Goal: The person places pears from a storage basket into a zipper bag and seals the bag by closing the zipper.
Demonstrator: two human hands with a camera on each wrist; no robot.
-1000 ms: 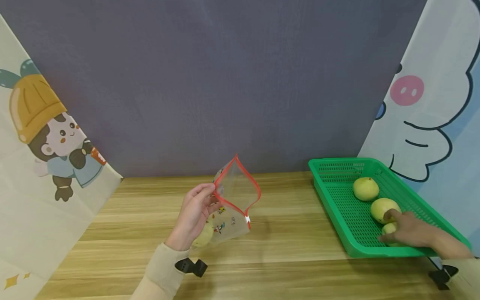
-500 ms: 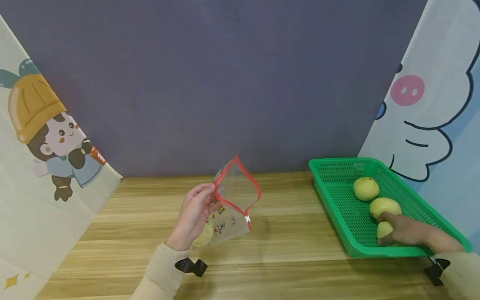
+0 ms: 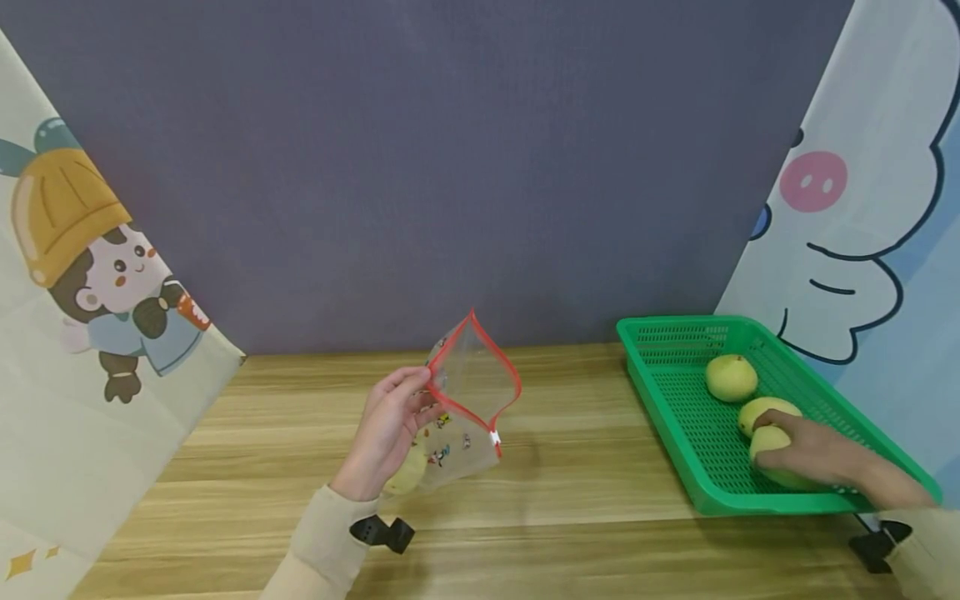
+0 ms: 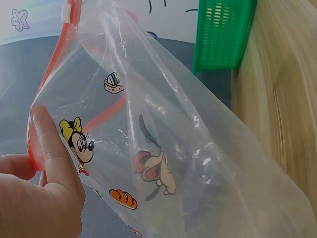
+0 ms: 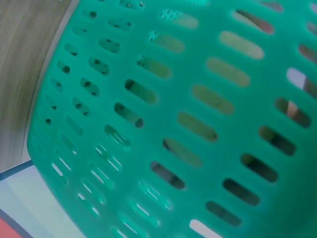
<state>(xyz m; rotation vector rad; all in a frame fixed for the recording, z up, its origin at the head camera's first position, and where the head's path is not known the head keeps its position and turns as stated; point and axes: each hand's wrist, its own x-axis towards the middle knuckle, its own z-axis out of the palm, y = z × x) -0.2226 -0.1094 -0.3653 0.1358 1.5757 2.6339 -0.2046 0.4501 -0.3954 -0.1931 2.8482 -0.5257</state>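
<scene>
My left hand [image 3: 393,429] pinches the red zip edge of a clear zip bag [image 3: 465,450] printed with cartoon figures; its mouth gapes in a diamond shape. A white slider [image 3: 494,437] sits at the zip's near end. Inside the bag's lower left part, partly behind the hand, is a yellow-green pear [image 3: 407,473]. At the right, my right hand [image 3: 810,450] reaches into a green basket [image 3: 660,408], thumb and fingers curled round a pear [image 3: 768,443]. A second basket pear [image 3: 765,410] lies just behind it, and a third [image 3: 731,377] farther back.
The basket's slotted wall [image 5: 198,124] fills most of the right wrist view. Wood-grain tabletop [image 3: 585,483] extends under bag and basket. A dark grey wall panel [image 3: 480,167] stands behind, with cartoon-printed sheets [image 3: 862,292] at both sides.
My right hand has closed round the nearest pear, which has turned and shifted slightly left in the basket. The left hand and bag have stayed in place.
</scene>
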